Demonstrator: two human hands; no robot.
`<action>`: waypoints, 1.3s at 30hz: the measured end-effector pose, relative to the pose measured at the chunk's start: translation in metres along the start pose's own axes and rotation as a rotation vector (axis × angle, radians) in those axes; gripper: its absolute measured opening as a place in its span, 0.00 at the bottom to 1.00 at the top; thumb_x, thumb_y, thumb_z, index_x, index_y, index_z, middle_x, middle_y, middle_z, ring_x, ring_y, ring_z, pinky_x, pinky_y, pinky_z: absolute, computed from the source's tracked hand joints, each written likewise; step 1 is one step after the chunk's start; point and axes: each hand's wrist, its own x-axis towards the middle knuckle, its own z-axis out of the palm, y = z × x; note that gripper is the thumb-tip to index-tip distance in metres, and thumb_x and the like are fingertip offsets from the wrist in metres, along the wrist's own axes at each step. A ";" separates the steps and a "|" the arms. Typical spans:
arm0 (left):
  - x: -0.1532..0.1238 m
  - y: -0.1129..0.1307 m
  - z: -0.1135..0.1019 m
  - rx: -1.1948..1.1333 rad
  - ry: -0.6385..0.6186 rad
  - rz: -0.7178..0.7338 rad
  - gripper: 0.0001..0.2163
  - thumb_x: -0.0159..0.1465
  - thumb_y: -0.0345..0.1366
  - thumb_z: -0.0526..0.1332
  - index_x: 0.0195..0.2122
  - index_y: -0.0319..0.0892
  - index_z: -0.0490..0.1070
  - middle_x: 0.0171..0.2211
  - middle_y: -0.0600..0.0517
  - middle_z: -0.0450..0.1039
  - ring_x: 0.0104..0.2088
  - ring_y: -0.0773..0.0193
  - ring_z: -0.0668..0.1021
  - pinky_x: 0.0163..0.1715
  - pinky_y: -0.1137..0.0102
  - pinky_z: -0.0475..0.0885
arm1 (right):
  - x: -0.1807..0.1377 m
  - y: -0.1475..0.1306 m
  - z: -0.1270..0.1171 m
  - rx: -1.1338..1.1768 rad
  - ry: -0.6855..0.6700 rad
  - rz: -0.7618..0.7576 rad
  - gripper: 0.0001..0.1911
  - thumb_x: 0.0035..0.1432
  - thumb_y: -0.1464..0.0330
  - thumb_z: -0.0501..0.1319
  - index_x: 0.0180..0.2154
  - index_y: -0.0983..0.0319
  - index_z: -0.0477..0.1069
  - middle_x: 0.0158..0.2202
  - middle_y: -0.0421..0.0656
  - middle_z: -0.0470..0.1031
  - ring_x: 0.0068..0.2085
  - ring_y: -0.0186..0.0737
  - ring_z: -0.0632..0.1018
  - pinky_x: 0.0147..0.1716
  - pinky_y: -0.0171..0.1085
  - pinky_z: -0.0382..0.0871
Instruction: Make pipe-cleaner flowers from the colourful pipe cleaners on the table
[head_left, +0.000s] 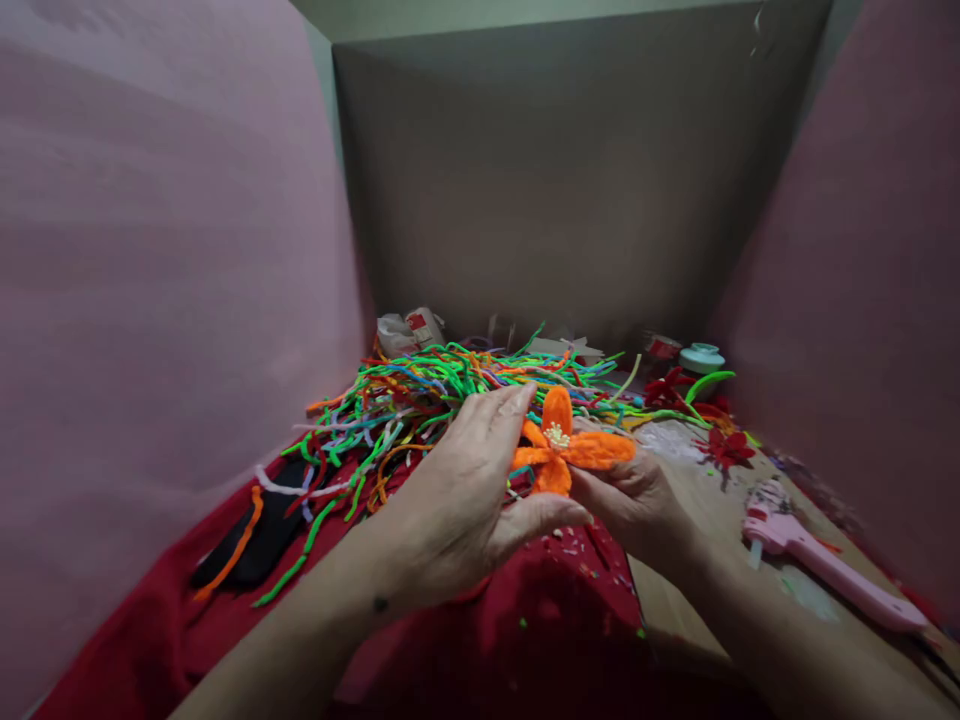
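Observation:
An orange flower [557, 437] of fuzzy chenille stems, with a cluster of pale yellow stamens at its centre, faces me between my hands. My right hand [643, 505] grips it from behind and below; those fingertips are partly hidden by the petals. On the other side, my left hand [472, 480] curves around the flower with long, extended fingers at the left petals. Its thumb stretches out below the lowest petal, apart from the fingers. Whether the left fingertips press on a petal is hidden.
A large heap of multicoloured chenille stems [450, 375] lies behind my hands. Red flowers [726, 448], a teal jar [703, 358] and a pink glue gun [832, 570] are at right. A black object [274, 535] lies on the red cloth [161, 640] at left. Pink walls flank both sides.

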 end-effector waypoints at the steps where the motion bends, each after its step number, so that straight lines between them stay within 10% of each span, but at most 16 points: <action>1: -0.001 0.000 0.006 0.019 -0.014 -0.016 0.34 0.58 0.51 0.57 0.59 0.36 0.53 0.56 0.37 0.60 0.57 0.51 0.64 0.53 0.55 0.64 | -0.001 0.000 -0.001 0.027 0.006 0.013 0.10 0.56 0.65 0.58 0.26 0.58 0.75 0.27 0.40 0.72 0.30 0.35 0.71 0.32 0.36 0.67; 13: -0.003 0.000 0.044 0.119 0.162 0.056 0.46 0.52 0.61 0.51 0.65 0.41 0.34 0.63 0.33 0.44 0.62 0.43 0.53 0.56 0.44 0.53 | -0.007 -0.003 -0.009 0.262 -0.019 0.100 0.11 0.54 0.62 0.60 0.26 0.58 0.78 0.21 0.37 0.71 0.24 0.31 0.69 0.26 0.32 0.65; 21: 0.021 -0.006 0.000 -0.766 0.090 -0.333 0.20 0.63 0.48 0.51 0.51 0.42 0.65 0.43 0.43 0.72 0.40 0.60 0.76 0.37 0.67 0.71 | -0.015 -0.002 -0.020 0.311 -0.147 0.076 0.10 0.56 0.61 0.59 0.32 0.55 0.79 0.24 0.38 0.75 0.26 0.32 0.71 0.27 0.31 0.67; 27: 0.041 0.013 0.016 -1.025 -0.194 -0.527 0.07 0.55 0.37 0.62 0.30 0.38 0.70 0.25 0.54 0.69 0.23 0.74 0.70 0.26 0.76 0.65 | -0.024 -0.006 -0.022 0.239 -0.249 0.081 0.11 0.57 0.61 0.58 0.35 0.55 0.79 0.27 0.40 0.76 0.28 0.34 0.73 0.28 0.33 0.70; 33: 0.030 -0.005 0.013 -1.040 0.146 -0.611 0.12 0.57 0.45 0.59 0.30 0.40 0.68 0.22 0.56 0.66 0.19 0.73 0.66 0.20 0.76 0.60 | -0.032 0.010 -0.031 0.221 -0.109 0.100 0.11 0.56 0.60 0.59 0.33 0.57 0.78 0.27 0.42 0.76 0.30 0.37 0.74 0.30 0.36 0.71; 39: 0.004 0.008 0.031 -1.194 -0.218 -0.635 0.10 0.54 0.40 0.63 0.30 0.37 0.74 0.22 0.54 0.68 0.21 0.73 0.67 0.25 0.75 0.62 | -0.031 0.017 -0.034 0.201 -0.122 0.076 0.10 0.57 0.64 0.59 0.37 0.55 0.78 0.33 0.42 0.77 0.34 0.37 0.75 0.36 0.37 0.71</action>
